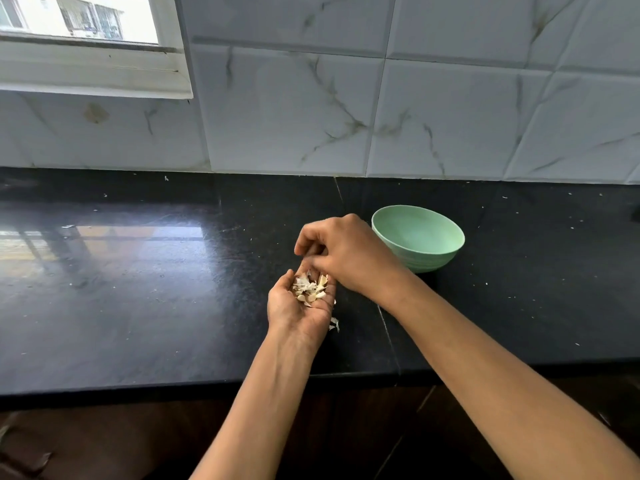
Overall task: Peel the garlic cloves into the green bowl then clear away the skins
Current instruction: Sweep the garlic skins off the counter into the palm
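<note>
I am looking down at my left hand (300, 306), which is lying palm-up and cupped just above the black tabletop (138, 289); its grip is loosely open, cradling a small heap of garlic skins (310, 289); my right hand (341, 252) is hovering over that heap with its fingers curled in and pinched together, though I cannot tell whether anything is caught between them; the green bowl (450, 252) is sitting just beyond and to the right of my right hand, and the part of its inside I can see is looking bare; any peeled cloves would be hidden behind the near rim or my wrist; so I am judging the peeling as finished or nearly so and the clearing of skins as under way; a loose scrap of skin (334, 324) is lying beside my left wrist, and pale flecks are dotting the tabletop, so gathering is left to do; I am finding no brand, label or readable writing anywhere.
</note>
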Motion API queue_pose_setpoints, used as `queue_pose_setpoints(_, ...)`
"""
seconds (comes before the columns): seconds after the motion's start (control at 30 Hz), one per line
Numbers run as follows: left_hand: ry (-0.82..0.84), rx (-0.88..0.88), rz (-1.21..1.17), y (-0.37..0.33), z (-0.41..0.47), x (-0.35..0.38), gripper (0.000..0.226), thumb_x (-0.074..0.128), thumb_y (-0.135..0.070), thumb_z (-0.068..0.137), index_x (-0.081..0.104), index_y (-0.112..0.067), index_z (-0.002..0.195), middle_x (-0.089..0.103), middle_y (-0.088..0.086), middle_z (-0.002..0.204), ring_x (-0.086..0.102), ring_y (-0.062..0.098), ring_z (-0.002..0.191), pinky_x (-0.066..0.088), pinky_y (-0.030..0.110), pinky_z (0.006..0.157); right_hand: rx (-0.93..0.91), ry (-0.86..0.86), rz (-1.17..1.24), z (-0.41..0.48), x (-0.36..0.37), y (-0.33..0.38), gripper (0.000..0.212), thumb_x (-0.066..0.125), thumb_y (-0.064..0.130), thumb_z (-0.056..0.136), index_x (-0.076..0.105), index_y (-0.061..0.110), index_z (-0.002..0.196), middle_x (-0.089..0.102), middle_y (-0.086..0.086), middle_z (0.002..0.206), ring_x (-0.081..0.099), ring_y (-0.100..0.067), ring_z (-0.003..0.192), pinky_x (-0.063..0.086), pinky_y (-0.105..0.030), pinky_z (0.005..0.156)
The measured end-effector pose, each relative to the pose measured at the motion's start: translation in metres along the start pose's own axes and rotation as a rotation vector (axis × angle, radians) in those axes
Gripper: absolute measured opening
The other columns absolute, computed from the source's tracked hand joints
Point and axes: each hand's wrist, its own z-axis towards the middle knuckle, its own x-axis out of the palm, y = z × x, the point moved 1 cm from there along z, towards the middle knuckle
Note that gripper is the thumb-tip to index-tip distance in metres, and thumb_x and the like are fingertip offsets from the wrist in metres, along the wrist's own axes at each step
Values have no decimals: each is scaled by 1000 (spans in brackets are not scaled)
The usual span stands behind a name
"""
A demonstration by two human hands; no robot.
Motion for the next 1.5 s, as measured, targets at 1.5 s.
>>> queue_pose_setpoints(1.5, -41, 158, 8, -53, -26, -22, 41, 27, -20, 102, 63, 0, 95, 66, 10, 90, 63, 20, 88, 50, 34, 72, 158, -22, -191, -48, 42, -90, 51, 37, -8, 88, 56, 14, 129, 57, -4, 120, 51, -22, 114, 42, -29, 93)
